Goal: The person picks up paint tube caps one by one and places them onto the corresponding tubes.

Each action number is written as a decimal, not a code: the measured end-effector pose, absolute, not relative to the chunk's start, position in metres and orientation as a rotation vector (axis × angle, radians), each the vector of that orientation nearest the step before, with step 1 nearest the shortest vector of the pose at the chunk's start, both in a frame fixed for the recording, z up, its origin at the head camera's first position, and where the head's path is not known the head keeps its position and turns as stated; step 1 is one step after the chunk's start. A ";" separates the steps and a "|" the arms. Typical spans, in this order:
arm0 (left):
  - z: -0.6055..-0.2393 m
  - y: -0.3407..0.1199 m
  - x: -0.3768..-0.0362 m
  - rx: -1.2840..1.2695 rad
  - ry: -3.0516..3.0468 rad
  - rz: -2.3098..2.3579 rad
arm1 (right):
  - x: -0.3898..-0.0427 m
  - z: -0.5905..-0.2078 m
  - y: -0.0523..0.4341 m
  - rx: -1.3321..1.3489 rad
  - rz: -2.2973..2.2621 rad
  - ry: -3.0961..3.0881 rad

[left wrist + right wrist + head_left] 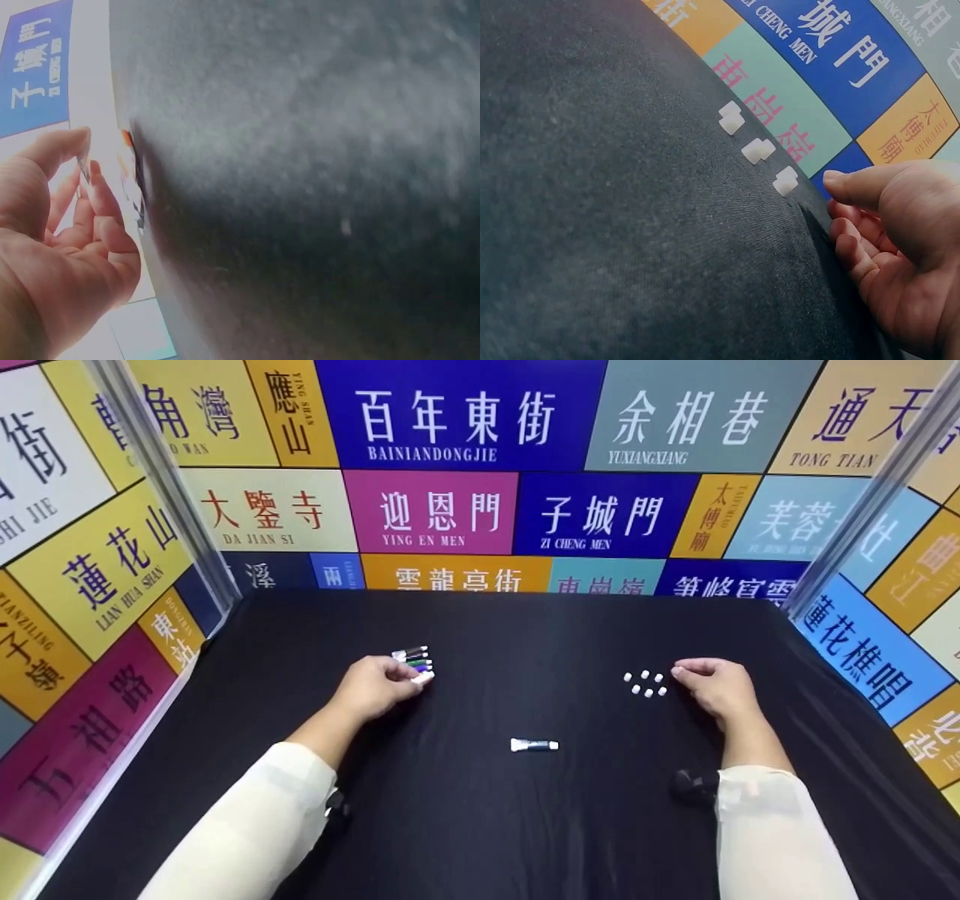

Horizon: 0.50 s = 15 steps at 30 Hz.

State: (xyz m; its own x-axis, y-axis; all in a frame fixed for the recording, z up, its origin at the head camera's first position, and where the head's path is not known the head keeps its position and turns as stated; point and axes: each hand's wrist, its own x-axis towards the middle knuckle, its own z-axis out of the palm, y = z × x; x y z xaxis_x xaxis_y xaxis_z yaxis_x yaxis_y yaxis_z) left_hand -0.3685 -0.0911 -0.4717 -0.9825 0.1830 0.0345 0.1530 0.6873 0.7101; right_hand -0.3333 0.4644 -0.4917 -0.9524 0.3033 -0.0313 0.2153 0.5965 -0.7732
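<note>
My left hand (375, 686) pinches a small paint tube (424, 678) by one end, at the near side of a row of similar tubes (416, 652) with dark, green and blue bodies. In the left wrist view a thin end of the pinched tube (83, 166) shows between thumb and finger. Just right of several small white caps (649, 693) hovers my right hand (716, 686), its fingers loosely bent and nothing seen between them. In the right wrist view those caps (758, 151) sit left of the thumb. A single dark-blue tube (535, 745) lies between the hands, nearer to me.
A black cloth (465, 825) covers the table. Printed panels with large characters (431, 510) stand behind and at both sides. Clear upright posts (169, 480) rise at the back left and back right corners.
</note>
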 end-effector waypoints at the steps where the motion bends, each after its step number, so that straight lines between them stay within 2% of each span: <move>1: -0.471 -0.090 -0.369 0.292 2.852 1.199 | -0.333 -0.491 0.465 -0.449 1.319 -2.697; 15: -0.460 -0.074 -0.362 0.349 2.882 1.351 | -0.336 -0.471 0.454 -0.515 1.425 -2.493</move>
